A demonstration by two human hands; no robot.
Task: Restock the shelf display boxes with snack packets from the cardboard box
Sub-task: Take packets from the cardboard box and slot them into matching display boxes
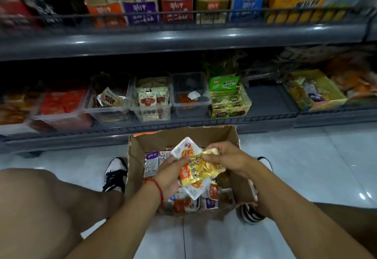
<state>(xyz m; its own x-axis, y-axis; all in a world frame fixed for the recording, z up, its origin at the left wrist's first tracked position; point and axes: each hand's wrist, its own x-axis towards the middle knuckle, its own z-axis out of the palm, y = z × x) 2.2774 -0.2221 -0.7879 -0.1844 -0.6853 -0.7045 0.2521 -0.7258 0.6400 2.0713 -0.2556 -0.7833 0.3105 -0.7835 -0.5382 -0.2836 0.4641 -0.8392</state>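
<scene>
Cardboard box: the cardboard box (183,142) sits on the floor at lower centre, between your feet, with loose snack packets (189,202) lying in it.
Packets in hand: you hold a yellow packet (201,174) over a white packet (184,148), just above the box.
Left grip: your left hand (170,174) curls under the bundle, thumb on top.
Right grip: your right hand (224,157) pinches the yellow packet's top edge.
Pose: both forearms reach in from the bottom of the frame, wrists bent down over the box.
Step advice: sort by flavour before lifting; match each print to a display box (152,99) on the lower shelf at mid-frame.
Care: keep the packets flat and unbent; shelf labels are blurred, so check them up close.
</scene>
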